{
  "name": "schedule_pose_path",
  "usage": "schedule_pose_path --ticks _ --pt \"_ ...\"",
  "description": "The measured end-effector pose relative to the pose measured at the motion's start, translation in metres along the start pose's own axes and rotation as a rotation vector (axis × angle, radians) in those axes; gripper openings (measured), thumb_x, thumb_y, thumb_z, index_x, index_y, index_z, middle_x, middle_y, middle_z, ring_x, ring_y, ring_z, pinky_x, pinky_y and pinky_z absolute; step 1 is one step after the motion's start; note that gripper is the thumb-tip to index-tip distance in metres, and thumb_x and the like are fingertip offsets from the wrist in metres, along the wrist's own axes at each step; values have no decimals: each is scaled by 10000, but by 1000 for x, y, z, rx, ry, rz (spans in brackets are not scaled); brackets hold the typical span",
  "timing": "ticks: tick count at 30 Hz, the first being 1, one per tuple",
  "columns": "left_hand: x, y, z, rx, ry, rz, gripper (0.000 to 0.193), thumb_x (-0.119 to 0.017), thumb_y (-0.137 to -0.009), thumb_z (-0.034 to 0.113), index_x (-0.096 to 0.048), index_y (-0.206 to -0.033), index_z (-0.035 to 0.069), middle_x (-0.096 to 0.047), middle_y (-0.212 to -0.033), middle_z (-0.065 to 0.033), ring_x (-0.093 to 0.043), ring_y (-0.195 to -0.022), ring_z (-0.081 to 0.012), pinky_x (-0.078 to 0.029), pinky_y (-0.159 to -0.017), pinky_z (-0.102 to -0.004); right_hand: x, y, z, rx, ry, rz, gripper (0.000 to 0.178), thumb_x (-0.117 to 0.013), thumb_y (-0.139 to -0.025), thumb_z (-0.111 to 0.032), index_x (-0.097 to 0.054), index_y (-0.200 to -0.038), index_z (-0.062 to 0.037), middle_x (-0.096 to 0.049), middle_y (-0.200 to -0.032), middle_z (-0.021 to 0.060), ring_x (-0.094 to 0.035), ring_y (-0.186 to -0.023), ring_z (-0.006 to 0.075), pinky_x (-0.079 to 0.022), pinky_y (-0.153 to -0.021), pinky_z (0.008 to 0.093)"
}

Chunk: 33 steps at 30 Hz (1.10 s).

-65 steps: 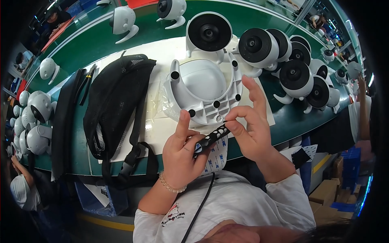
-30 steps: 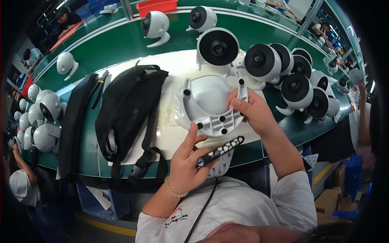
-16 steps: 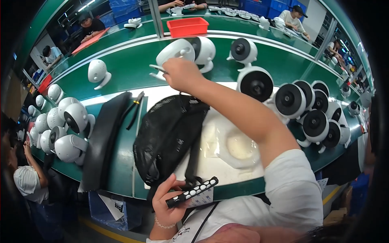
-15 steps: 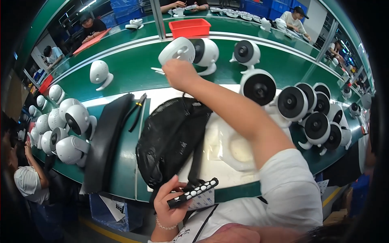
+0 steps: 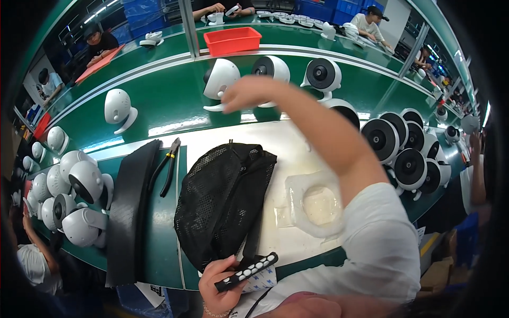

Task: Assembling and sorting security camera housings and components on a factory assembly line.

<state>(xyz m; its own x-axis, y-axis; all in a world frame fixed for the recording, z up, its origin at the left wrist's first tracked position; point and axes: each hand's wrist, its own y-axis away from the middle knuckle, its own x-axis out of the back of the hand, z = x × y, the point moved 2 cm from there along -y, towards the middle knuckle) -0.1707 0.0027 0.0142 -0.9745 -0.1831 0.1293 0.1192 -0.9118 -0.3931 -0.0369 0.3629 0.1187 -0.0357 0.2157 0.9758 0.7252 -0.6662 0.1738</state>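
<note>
My left hand (image 5: 218, 286) is closed around a black bar with a row of white round dots (image 5: 248, 272), at the near edge of the table; a sheet of white paper with blue print (image 5: 261, 281) shows just under it. My right hand (image 5: 249, 94), smeared by motion, reaches over the green belt close to the foot of a white round-headed camera (image 5: 222, 79). Whether the fingers touch that camera cannot be made out. It stands upright with its dark face turned left. Between my arms lies a black mesh bag (image 5: 222, 201) on a white board (image 5: 286, 143).
Black-handled pliers (image 5: 168, 167) lie beside a long black pad (image 5: 130, 217). Clear plastic rings of tape (image 5: 318, 204) sit on the board. White cameras crowd the left (image 5: 85, 180) and right (image 5: 408, 164). A red bin (image 5: 232, 41) stands beyond the belt; several people work around.
The camera near my right hand, tilted and turned before, now stands upright on the belt. My right hand has drawn off to its right side. The whole view has shifted slightly.
</note>
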Motion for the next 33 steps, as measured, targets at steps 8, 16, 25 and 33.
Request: schedule_pose_path --ticks 8,16,25,33 --pt "-10 -14 38 -289 -247 -193 328 -769 -522 93 -557 -761 20 -600 -941 -155 -600 -744 -256 -480 -650 -335 19 137 281 -1007 -140 573 1006 -634 -587 -645 -343 -1300 3 -277 -1371 208 -286 -1259 352 -265 -1026 380" --pt "-31 -29 38 -164 -262 -197 270 -729 -538 48 -544 -732 15 -622 -936 -146 -605 -730 -256 -472 -658 -335 -21 132 313 -1020 -914 794 728 -697 -666 -427 -449 -1164 43 -545 -1080 196 -572 -927 273 -459 -765 411" --pt "-35 -29 38 -205 -173 -204 265 -695 -512 30 -577 -750 18 -633 -942 -118 -607 -750 -255 -472 -675 -326 81 187 194 -484 -1395 758 555 -529 -736 -605 -542 -1049 -147 -583 -973 70 -572 -810 216 -494 -680 358" --pt "-43 -16 39 -286 -131 -231 263 -711 -544 28 -574 -768 19 -621 -974 -116 -602 -740 -245 -473 -652 -316 72 212 121 -57 -1581 680 386 -472 -855 -430 -535 -1157 -198 -566 -1121 3 -533 -1017 158 -444 -842 395"
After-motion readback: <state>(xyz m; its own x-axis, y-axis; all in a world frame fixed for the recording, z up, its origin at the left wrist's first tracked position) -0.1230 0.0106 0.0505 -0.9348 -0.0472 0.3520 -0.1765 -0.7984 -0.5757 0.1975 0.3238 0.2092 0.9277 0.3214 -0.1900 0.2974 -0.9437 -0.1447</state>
